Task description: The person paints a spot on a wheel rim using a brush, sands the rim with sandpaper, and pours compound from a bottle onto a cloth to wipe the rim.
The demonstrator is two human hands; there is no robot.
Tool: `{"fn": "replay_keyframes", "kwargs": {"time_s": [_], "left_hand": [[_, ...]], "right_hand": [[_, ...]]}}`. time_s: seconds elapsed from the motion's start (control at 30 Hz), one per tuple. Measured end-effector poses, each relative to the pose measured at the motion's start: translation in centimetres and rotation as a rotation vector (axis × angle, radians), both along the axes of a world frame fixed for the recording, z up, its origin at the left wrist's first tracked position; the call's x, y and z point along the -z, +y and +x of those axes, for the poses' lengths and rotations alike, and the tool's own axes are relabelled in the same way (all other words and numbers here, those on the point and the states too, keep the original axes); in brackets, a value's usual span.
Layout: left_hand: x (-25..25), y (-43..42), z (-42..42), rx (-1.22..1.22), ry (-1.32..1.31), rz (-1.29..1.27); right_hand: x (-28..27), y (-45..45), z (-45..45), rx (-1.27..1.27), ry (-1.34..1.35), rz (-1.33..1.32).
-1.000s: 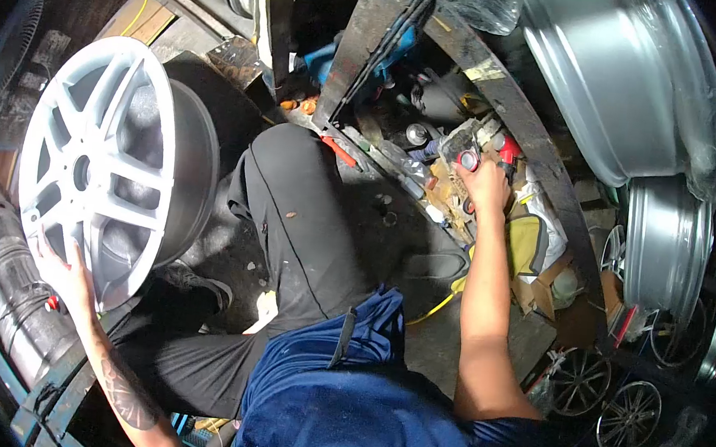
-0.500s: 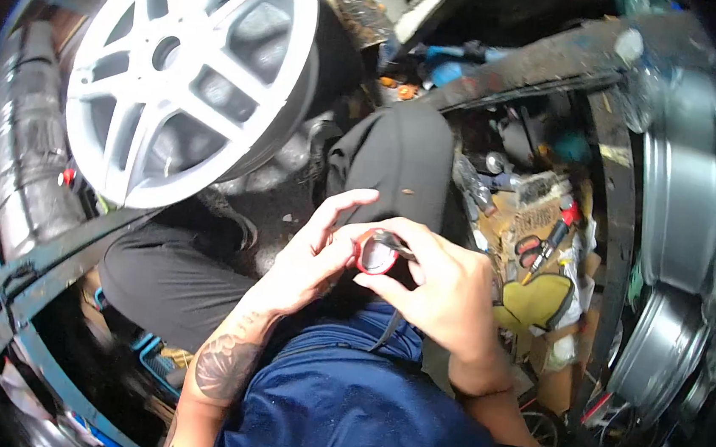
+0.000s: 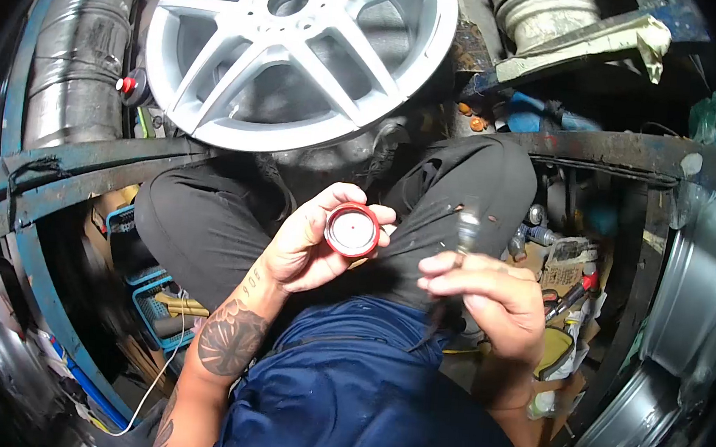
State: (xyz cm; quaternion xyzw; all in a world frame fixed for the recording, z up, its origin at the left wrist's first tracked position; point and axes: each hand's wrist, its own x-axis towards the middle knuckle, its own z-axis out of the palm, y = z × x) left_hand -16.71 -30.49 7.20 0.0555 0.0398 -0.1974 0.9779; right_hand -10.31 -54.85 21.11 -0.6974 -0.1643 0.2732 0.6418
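Observation:
My left hand (image 3: 300,248) is wrapped round a small round red cap (image 3: 352,230), its pale hollow inside facing up at me. My right hand (image 3: 492,299), to the right of the cap and apart from it, pinches what looks like a small brush (image 3: 467,226). The brush's light, shiny end points away from me and is smeared by motion; its handle is mostly hidden by the fingers. Beyond both hands stands a silver-white alloy wheel (image 3: 258,49) with split spokes, touched by neither hand.
Blue metal frame bars (image 3: 100,154) run along the left and a dark beam (image 3: 620,153) along the right. More rims (image 3: 693,287) are stacked at the right. Blue baskets (image 3: 151,303) sit low left. Tools and a yellow-green item (image 3: 558,352) lie at lower right.
My right hand has drawn the brush away from the red cap, to the right. My left hand now holds the cap alone, tipped open side up. The view has shifted, so the wheel appears further right.

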Motion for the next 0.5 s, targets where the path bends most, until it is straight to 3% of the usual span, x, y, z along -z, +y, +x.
{"fn": "replay_keyframes", "kwargs": {"time_s": [0.2, 0.33, 0.5], "left_hand": [[0.9, 0.7, -1.3, -0.035, -0.014, -0.053], [0.9, 1.0, -1.6, -0.075, -0.034, -0.032], [0.5, 1.2, -1.8, -0.126, -0.036, 0.083]], "right_hand": [[2.9, 1.5, -1.2, 0.066, 0.298, 0.607], [1.7, 3.0, -1.7, 0.088, 0.525, 0.594], [3.4, 3.6, -1.8, -0.025, 0.450, 0.583]]}}
